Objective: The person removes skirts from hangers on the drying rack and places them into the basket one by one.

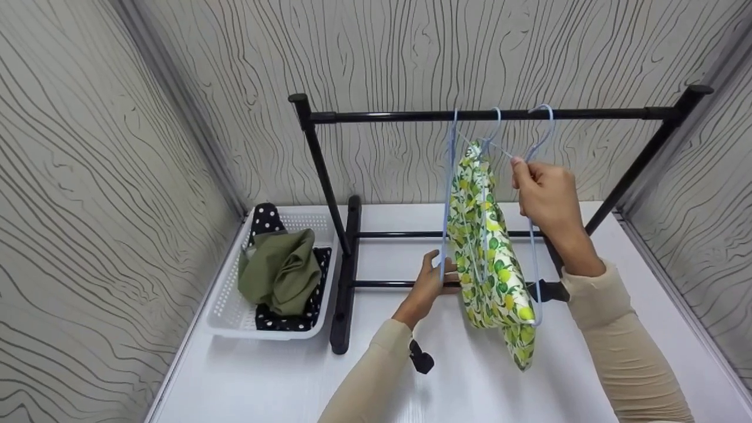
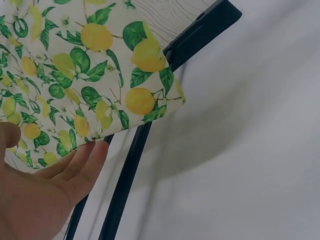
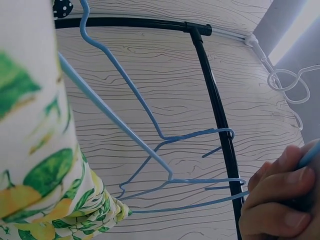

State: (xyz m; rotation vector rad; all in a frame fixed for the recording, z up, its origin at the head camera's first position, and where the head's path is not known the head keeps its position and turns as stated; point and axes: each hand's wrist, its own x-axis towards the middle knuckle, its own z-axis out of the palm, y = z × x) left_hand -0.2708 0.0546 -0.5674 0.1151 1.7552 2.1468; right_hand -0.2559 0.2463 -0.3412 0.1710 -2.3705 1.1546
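Observation:
A cloth with a lemon and green-leaf print [image 1: 490,252] hangs below the black rack's top bar [image 1: 388,116], its folds spread from back to front. My right hand [image 1: 546,197] pinches a light blue wire hanger [image 1: 536,276] near its neck; one of its arms runs into the cloth in the right wrist view. That hanger's hook is at the bar; whether it rests there I cannot tell. My left hand [image 1: 432,282] is at the cloth's left side, fingers extended and touching its lower edge [image 2: 95,132] in the left wrist view. What garment the cloth is does not show.
Two more blue hangers, a left one [image 1: 449,176] and a middle one [image 1: 498,120], hang from the bar. A white basket [image 1: 220,305] at left holds an olive-green cloth [image 1: 279,273] and a black polka-dot cloth [image 1: 267,217]. The rack's black foot [image 1: 345,317] stands beside it.

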